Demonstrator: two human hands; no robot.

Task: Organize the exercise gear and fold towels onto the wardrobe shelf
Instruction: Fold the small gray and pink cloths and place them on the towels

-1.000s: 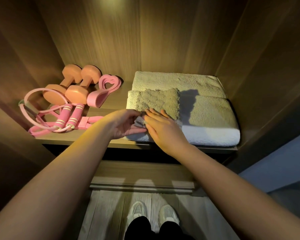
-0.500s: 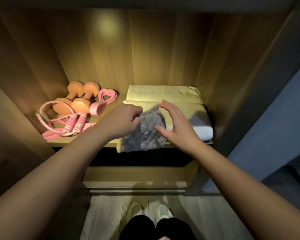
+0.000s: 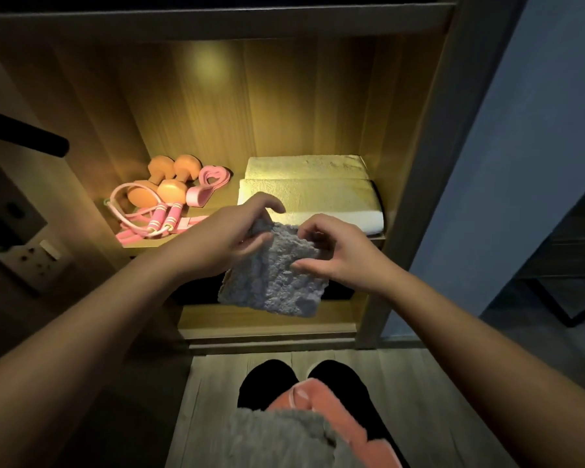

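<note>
My left hand (image 3: 230,238) and right hand (image 3: 340,255) each pinch the grey towel (image 3: 277,285) at its top edge; it hangs below them. A slack pinch could drop it short of the folded towels (image 3: 311,194) just beyond

Grey cloth (image 3: 277,278): nubbly, plush fabric, matt. Stacked towels (image 3: 311,194): looped terry. Shelf (image 3: 156,243) and wardrobe walls: wood-grain, satin. Dumbbells (image 3: 169,187): smooth, matt coating. Jump rope (image 3: 139,214): glossy plastic.
</note>
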